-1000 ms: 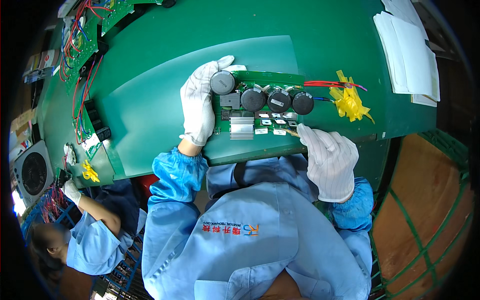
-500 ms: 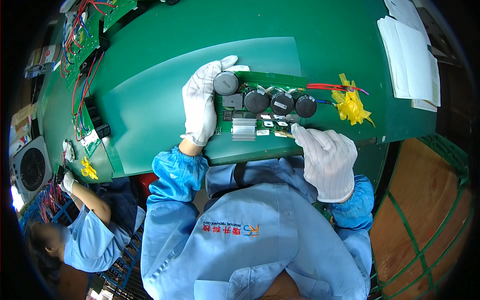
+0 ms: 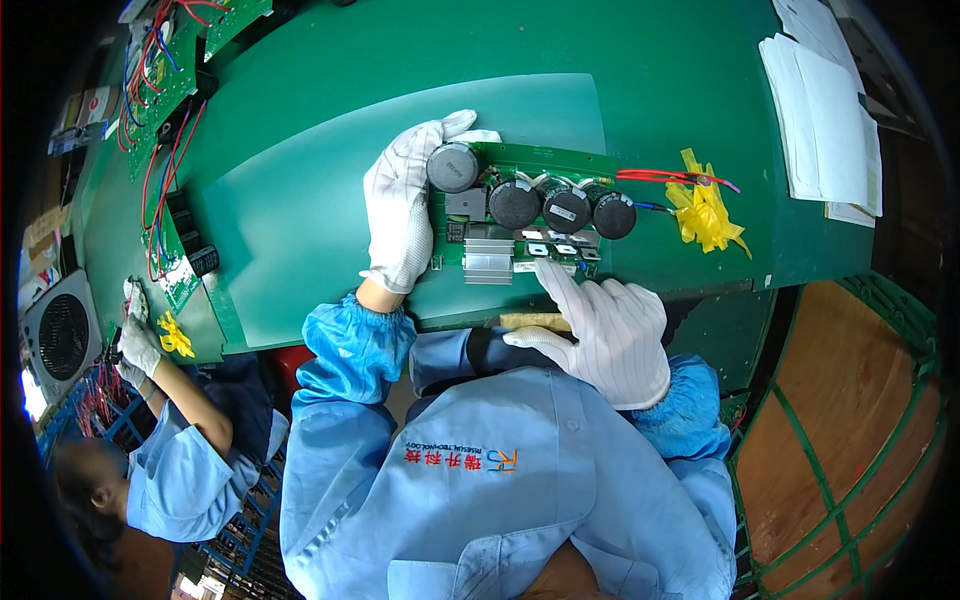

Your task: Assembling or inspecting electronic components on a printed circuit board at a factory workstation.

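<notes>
A green circuit board (image 3: pixel 545 157) with several black round capacitors (image 3: pixel 513 204) and a silver finned heat sink (image 3: pixel 488 259) is in front of me, near the table's front edge. My left hand (image 3: pixel 400 195), in a white glove, grips the board's left end, the thumb side hidden by parts. In a striped white glove, my right hand (image 3: pixel 610 330) has its index finger stretched to the board's front edge beside the heat sink. Between its thumb and index finger shows a tan, wooden-looking stick (image 3: pixel 532 321), its other end hidden by the hand. Red wires (image 3: pixel 650 174) run from the board to yellow tape (image 3: pixel 708 215).
The green table (image 3: pixel 420 50) carries a translucent sheet (image 3: pixel 300 200) under the board. More wired boards (image 3: pixel 160 100) lie at the left, white papers (image 3: pixel 815 120) at the right. A co-worker's gloved hand (image 3: pixel 138 348) is at far left, near a fan (image 3: pixel 62 325).
My right hand has moved left and nearer to me, index finger now stretched out, and the tan stick has come into view. My left hand stays on the board. The co-worker's hands have shifted.
</notes>
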A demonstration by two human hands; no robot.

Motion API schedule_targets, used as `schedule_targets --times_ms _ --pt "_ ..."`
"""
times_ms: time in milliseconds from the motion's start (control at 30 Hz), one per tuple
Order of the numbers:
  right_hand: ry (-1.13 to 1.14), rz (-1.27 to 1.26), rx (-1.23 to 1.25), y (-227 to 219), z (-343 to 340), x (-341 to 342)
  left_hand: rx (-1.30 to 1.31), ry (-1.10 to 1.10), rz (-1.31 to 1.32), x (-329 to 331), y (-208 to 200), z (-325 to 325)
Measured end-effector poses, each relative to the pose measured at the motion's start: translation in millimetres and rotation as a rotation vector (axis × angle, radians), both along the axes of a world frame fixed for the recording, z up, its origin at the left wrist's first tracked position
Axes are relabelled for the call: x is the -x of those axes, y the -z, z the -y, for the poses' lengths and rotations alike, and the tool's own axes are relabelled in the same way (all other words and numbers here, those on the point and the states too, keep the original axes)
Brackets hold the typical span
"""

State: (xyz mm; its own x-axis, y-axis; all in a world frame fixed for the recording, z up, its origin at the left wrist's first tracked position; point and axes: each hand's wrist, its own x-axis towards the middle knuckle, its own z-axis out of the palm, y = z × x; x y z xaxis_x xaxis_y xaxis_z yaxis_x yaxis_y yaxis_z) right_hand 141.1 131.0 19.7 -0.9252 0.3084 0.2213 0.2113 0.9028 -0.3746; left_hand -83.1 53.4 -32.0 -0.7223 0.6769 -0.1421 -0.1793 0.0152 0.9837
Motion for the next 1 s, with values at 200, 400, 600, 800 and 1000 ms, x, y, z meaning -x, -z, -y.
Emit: schedule_targets --times_ms 200,400,600,800,1000 --pt "0.025 0.023 -0.100 12.8 6.2 4.3 -0.040 -0.045 0.114 -4.4 -10.3 -1.5" --pt "0.136 -0.047 -0.142 27.0 18.2 17.6 -0.013 -0.021 0.086 -4.2 -13.4 -2.9" --pt "0.149 -0.102 -0.098 33.4 17.4 19.7 -0.022 -0.002 0.094 -4.2 -9.6 1.0" --pt "0.153 -0.146 -0.068 38.8 18.4 18.5 -0.039 -0.005 0.074 -4.9 -14.4 -3.7" --pt "0.119 -0.058 0.073 16.5 11.9 15.3 -0.062 -0.055 0.154 -4.4 -9.5 -2.9"
